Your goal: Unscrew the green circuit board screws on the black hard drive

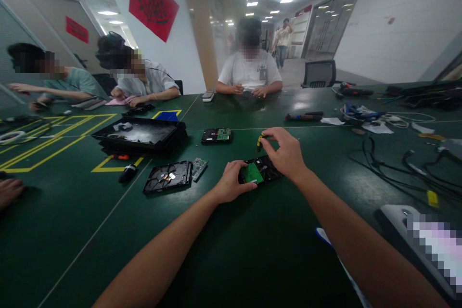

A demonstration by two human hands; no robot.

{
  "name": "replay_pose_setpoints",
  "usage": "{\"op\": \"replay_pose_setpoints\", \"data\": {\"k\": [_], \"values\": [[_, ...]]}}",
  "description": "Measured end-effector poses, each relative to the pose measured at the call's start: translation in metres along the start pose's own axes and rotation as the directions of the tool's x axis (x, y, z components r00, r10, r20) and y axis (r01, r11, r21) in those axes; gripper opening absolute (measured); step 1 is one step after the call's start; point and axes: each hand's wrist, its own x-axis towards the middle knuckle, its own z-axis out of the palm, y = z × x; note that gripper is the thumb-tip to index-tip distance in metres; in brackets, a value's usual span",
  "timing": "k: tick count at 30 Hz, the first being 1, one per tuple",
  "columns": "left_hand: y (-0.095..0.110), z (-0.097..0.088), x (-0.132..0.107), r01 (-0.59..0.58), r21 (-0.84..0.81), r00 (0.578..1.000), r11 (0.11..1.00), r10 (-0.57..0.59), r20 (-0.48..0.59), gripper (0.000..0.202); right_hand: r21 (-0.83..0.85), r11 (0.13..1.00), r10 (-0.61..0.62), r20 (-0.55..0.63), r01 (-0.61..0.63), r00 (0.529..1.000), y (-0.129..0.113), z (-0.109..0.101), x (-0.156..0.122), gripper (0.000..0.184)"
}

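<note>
A black hard drive (270, 169) with a green circuit board lies on the table in front of me. My left hand (231, 180) grips its left end, the thumb at the near edge and the fingers at the far edge. In my right hand (285, 151) is a small screwdriver (259, 142) with a yellow and black handle, pinched by the fingers and held upright. Its tip points down at the drive near the board's edge; whether it sits in a screw I cannot tell. Left of my hands lie an opened black drive casing (168, 177) and a loose circuit board (199, 168).
Farther back is another hard drive (217, 135), beside a stack of black trays (140, 132). Cables (393, 168) and a phone (415, 236) are on the right. A person (249, 70) sits opposite, others at the left; a hand (10, 190) rests at the left edge.
</note>
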Motion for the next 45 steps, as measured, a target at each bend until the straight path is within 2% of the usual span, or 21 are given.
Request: {"op": "replay_pose_setpoints", "data": {"k": [3, 9, 15, 21, 27, 33, 39, 45], "values": [[0.0006, -0.0005, -0.0001, 0.003, 0.003, 1.0, 1.0, -0.003, -0.002, 0.074, -0.021, 1.0, -0.011, 0.003, 0.011, 1.0, -0.0002, -0.0008, 0.0, 0.018], [0.0016, -0.0018, -0.0004, -0.001, -0.015, 1.0, 1.0, 0.001, 0.004, 0.075, 0.007, 0.999, 0.053, -0.018, -0.053, 0.998, 0.0031, 0.0015, -0.0013, 0.016], [0.0018, -0.0006, -0.0008, 0.007, -0.017, 1.0, 1.0, -0.007, -0.01, 0.073, -0.026, 1.0, 0.009, -0.003, -0.01, 1.0, 0.0023, 0.001, -0.0011, 0.019], [0.0002, -0.0004, -0.0005, 0.002, -0.007, 1.0, 1.0, -0.002, -0.004, 0.074, 0.037, 0.996, 0.081, -0.03, -0.08, 0.996, 0.0033, 0.003, -0.002, 0.016], [0.0022, -0.0011, -0.0005, -0.014, -0.006, 1.0, 1.0, 0.014, -0.004, 0.074, -0.025, 1.0, 0.019, -0.013, -0.019, 1.0, 0.0008, 0.0005, -0.0005, 0.019], [0.0042, -0.0023, -0.0011, 0.007, -0.001, 1.0, 1.0, -0.007, 0.009, 0.074, 0.02, 0.997, 0.079, -0.027, -0.079, 0.996, 0.0021, 0.0019, -0.0007, 0.015], [0.0033, -0.0015, -0.0013, 0.007, -0.013, 1.0, 1.0, -0.007, -0.005, 0.073, -0.001, 1.0, 0.013, 0.005, -0.013, 1.0, 0.0007, -0.0004, -0.0008, 0.019], [0.005, -0.0025, -0.0012, 0.003, -0.011, 1.0, 1.0, -0.003, -0.005, 0.073, 0.017, 0.998, 0.063, -0.024, -0.063, 0.998, 0.0025, 0.0007, -0.0005, 0.013]]}}
